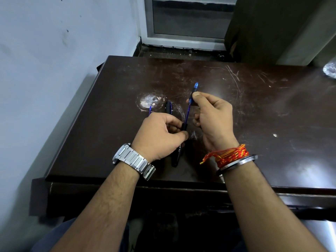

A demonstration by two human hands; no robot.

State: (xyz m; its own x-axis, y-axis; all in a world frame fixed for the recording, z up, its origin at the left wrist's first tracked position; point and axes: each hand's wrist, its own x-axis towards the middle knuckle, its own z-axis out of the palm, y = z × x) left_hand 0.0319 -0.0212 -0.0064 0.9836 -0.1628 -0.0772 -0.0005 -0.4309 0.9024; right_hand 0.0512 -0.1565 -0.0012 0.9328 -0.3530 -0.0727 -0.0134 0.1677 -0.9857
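Note:
My left hand (160, 132) grips a black pen barrel (177, 153) whose lower end points toward the table's front edge. My right hand (212, 117) pinches the blue-tipped front section (194, 90) of the pen between thumb and forefinger, tip pointing up and away. A thin blue refill (187, 111) runs from that front section down into the barrel's open end. Behind my left hand lie a black pen cap (168, 107) and a thin blue piece (150, 110) on the dark wooden table (254, 115); my knuckles partly hide both.
The table is scratched, with a pale worn patch (150, 102) behind the pen parts. A wall stands close on the left, a window frame (183, 35) and a dark curtain (269, 28) at the back. Something shiny and clear (330, 70) sits at the far right edge.

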